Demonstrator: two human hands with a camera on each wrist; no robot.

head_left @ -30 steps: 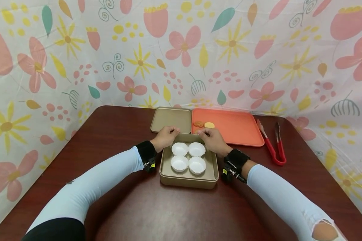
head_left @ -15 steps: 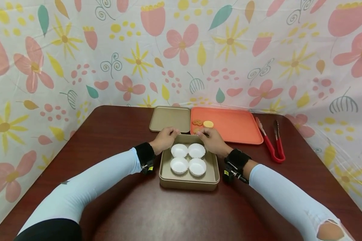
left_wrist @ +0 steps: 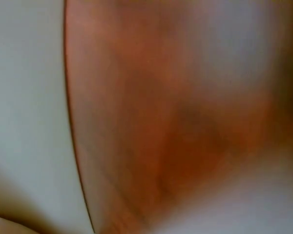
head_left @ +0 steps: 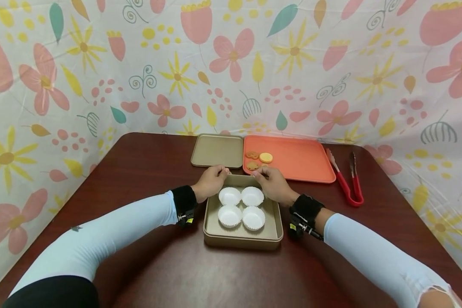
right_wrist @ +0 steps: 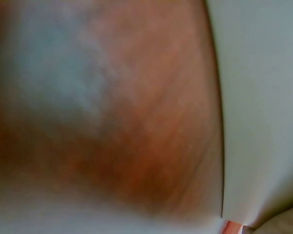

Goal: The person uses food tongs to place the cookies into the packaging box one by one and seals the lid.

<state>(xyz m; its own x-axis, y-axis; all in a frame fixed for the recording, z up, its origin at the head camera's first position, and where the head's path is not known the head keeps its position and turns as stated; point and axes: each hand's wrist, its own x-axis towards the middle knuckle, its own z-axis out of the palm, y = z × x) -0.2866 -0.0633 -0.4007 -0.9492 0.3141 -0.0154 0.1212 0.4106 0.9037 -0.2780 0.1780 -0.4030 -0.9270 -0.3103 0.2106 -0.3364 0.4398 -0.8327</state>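
Observation:
A gold-toned rectangular baking tin (head_left: 243, 242) sits on the table in the head view. Inside it are several white fluted paper baking cups (head_left: 229, 216), set two by two. At the tin's far left corner my left hand (head_left: 209, 184) grips the rim, thumb and fingers together. My right hand (head_left: 275, 185) holds the same far rim toward the right corner, its fingertips curled over the edge. Both wrist views are mostly filled by blurred skin of the hand (left_wrist: 136, 97) beside a pale smooth surface, so finger contact is hidden there.
Behind the tin lies a flat gold lid or tray (head_left: 218, 149). Beside it, an orange tray (head_left: 292, 158) bears a pretzel-shaped cookie (head_left: 252, 155), a round pale-yellow cookie (head_left: 266, 158) and a brown cookie (head_left: 252, 166). Red-handled tongs (head_left: 353, 197) lie at right. A floral cloth hangs behind.
The tin, with the paper cups in it, has slid a little toward me, away from the orange tray. Both hands keep their hold on its far rim and have come nearer with it.

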